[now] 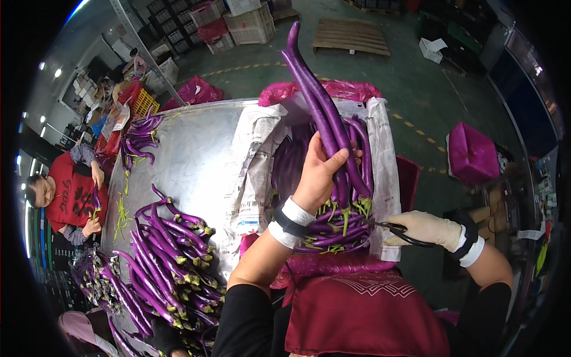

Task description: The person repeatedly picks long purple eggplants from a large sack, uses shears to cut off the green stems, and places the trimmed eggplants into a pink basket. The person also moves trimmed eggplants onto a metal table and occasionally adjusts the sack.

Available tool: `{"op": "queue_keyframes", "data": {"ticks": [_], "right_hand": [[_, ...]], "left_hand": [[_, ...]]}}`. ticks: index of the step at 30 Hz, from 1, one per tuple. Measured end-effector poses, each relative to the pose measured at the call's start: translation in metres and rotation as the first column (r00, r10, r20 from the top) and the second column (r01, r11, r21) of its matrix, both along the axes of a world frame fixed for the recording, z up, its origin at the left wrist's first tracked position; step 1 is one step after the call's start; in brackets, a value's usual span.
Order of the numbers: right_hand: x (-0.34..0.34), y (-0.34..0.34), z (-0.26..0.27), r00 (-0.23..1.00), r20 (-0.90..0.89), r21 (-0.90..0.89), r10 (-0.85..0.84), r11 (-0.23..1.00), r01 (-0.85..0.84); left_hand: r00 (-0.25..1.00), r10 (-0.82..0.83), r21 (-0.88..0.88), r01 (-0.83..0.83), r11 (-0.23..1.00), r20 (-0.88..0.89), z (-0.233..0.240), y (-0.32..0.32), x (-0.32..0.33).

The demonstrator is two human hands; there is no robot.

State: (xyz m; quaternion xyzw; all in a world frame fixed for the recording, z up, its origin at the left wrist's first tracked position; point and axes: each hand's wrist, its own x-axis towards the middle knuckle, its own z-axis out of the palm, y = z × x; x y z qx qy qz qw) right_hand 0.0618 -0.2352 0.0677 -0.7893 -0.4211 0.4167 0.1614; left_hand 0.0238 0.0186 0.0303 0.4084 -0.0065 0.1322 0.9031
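Note:
Two long purple eggplants (322,109) are held in my left hand (319,174), their green stems pointing toward me. They are above a box lined with newspaper (384,178) and pink plastic film (332,266). More eggplants (290,163) lie inside the box, with cut green stem pieces (332,247) on those nearest me. In my gloved right hand (421,230) is a pair of black-handled scissors (403,232). Its blades reach over the box's right newspaper flap, close to the stems of the held eggplants. Whether the blades touch a stem is hard to tell.
Left of the box, a metal table (192,147) carries a large eggplant pile (165,263) and trimmed stems (121,216). Across it, a person in a red apron (73,189) holds an eggplant. A pink-wrapped box (473,154) and a wooden pallet (351,36) are on the floor.

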Motion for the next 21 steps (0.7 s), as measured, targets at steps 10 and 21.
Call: {"op": "queue_keyframes", "data": {"ticks": [10, 21], "right_hand": [[0.000, 0.038, -0.023, 0.999, 0.022, -0.010, 0.031, 0.999, -0.030], [0.014, 0.039, -0.041, 0.908, -0.324, 0.022, -0.267, 0.957, 0.289]], "left_hand": [[0.960, 0.260, 0.197, -0.236, 0.952, -0.107, 0.000, -0.011, -0.027], [0.399, 0.907, 0.697, -0.612, 0.373, -0.135, 0.051, 0.154, -0.277]]}}
